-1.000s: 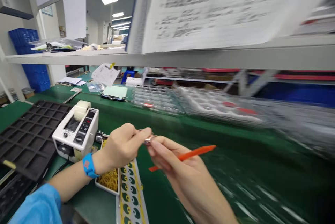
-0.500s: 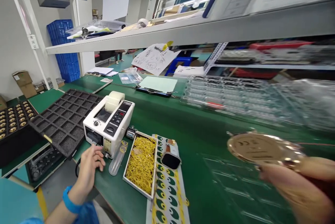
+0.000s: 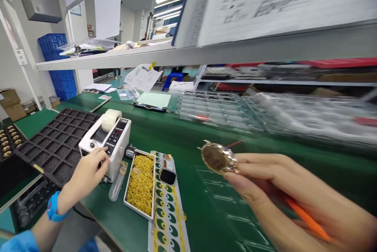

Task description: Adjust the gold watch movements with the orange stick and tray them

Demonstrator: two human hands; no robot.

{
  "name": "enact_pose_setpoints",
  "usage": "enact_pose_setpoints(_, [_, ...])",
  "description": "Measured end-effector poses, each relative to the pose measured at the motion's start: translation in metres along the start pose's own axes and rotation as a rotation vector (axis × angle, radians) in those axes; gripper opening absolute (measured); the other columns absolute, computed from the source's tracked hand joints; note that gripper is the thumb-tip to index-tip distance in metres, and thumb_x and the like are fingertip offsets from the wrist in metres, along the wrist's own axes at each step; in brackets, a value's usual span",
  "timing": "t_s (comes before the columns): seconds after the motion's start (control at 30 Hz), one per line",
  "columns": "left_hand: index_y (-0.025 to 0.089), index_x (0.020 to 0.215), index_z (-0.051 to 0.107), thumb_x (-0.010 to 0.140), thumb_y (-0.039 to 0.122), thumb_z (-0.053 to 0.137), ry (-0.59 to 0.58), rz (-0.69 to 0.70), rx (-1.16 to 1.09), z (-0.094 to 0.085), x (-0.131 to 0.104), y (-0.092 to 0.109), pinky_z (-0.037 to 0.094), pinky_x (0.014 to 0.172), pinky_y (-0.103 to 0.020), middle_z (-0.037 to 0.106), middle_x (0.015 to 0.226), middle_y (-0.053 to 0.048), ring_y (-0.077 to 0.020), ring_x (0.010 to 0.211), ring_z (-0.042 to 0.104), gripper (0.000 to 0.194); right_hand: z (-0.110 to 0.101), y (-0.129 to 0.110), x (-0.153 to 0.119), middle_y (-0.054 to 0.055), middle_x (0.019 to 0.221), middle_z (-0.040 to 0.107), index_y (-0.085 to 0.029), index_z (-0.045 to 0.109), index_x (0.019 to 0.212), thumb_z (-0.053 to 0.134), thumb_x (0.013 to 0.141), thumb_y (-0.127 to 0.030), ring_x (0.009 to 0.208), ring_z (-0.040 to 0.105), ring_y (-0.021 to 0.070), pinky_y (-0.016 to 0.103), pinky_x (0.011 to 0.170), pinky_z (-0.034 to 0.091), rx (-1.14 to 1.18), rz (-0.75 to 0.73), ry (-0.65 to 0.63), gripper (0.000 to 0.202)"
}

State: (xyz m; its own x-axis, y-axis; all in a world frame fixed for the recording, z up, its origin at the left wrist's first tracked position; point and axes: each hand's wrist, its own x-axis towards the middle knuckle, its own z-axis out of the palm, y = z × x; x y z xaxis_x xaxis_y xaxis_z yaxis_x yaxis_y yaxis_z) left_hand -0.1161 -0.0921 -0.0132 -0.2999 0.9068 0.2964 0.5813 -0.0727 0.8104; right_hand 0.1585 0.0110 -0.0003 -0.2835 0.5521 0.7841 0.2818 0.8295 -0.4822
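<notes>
Between the thumb and fingers of my right hand [image 3: 265,181], a round, shiny gold watch case [image 3: 214,157] is pinched, its marked back facing me. An orange stick-like tool [image 3: 308,218] also lies inside that hand, partly hidden by the fingers. My left hand [image 3: 88,169] is at the front of a white tape dispenser [image 3: 122,142], fingers loosely bent and apart, the index fingertip close to its control panel; contact is hard to tell. A clear tube [image 3: 115,187] with yellow rings near its top lies beside the dispenser.
A white tray [image 3: 127,201] of small yellow rings adjoins a sticker sheet [image 3: 169,220] with a dark-faced metal piece [image 3: 167,175] on it. Black foam tray [image 3: 55,142] stands left. Clear plastic trays [image 3: 212,112] lie at the back. A shelf edge [image 3: 147,57] crosses above.
My left hand has risen from beside the dispenser's base to its control panel. The right hand has brought the watch case leftward and nearer the middle, and the view has turned right.
</notes>
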Motion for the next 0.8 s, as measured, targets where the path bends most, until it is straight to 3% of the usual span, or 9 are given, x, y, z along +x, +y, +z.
enact_pose_setpoints(0.17, [0.020,0.073,0.054,0.094,0.032,0.051,-0.168,0.191,-0.059,0.001,0.021,0.040,0.034,0.057,-0.026,0.060,0.090,-0.002,-0.0128,0.062,0.044,0.024,-0.003,-0.005,0.012,0.005,0.085,0.066,-0.024,0.063,0.075,0.057,0.090,-0.054,0.080,0.063,0.0204,0.027,0.069,0.051,0.290,0.225,-0.100,0.034])
enact_pose_setpoints(0.27, [0.020,0.070,0.052,0.094,0.031,0.052,-0.264,0.338,-0.230,0.022,0.031,0.065,0.036,0.063,-0.027,0.050,0.080,0.000,-0.0147,0.071,0.046,0.027,-0.001,-0.007,0.017,0.001,0.069,0.056,-0.022,0.058,0.071,0.058,0.084,-0.066,0.064,0.052,0.0158,0.027,0.063,0.047,0.501,0.404,-0.204,0.046])
enact_pose_setpoints(0.37, [0.020,0.070,0.053,0.093,0.032,0.055,-0.362,0.372,-0.338,0.049,0.041,0.082,0.034,0.062,-0.027,0.044,0.077,0.001,-0.0146,0.070,0.042,0.025,0.001,-0.005,0.018,-0.002,0.063,0.045,-0.021,0.053,0.069,0.060,0.082,-0.069,0.059,0.041,0.0130,0.026,0.059,0.039,0.623,0.502,-0.248,0.050])
enact_pose_setpoints(0.53, [0.020,0.071,0.057,0.092,0.032,0.055,-0.433,0.362,-0.365,0.074,0.056,0.084,0.032,0.063,-0.028,0.042,0.079,0.001,-0.0147,0.071,0.041,0.024,-0.002,-0.001,0.016,-0.003,0.063,0.042,-0.020,0.052,0.071,0.060,0.084,-0.066,0.060,0.037,0.0125,0.027,0.061,0.032,0.722,0.529,-0.316,0.048])
enact_pose_setpoints(0.8, [0.020,0.070,0.055,0.091,0.033,0.054,-0.461,0.315,-0.394,0.075,0.054,0.081,0.032,0.063,-0.029,0.042,0.079,0.002,-0.0144,0.071,0.041,0.025,-0.004,0.001,0.014,-0.003,0.066,0.042,-0.020,0.055,0.074,0.060,0.085,-0.064,0.061,0.037,0.0126,0.027,0.062,0.030,0.776,0.561,-0.337,0.045])
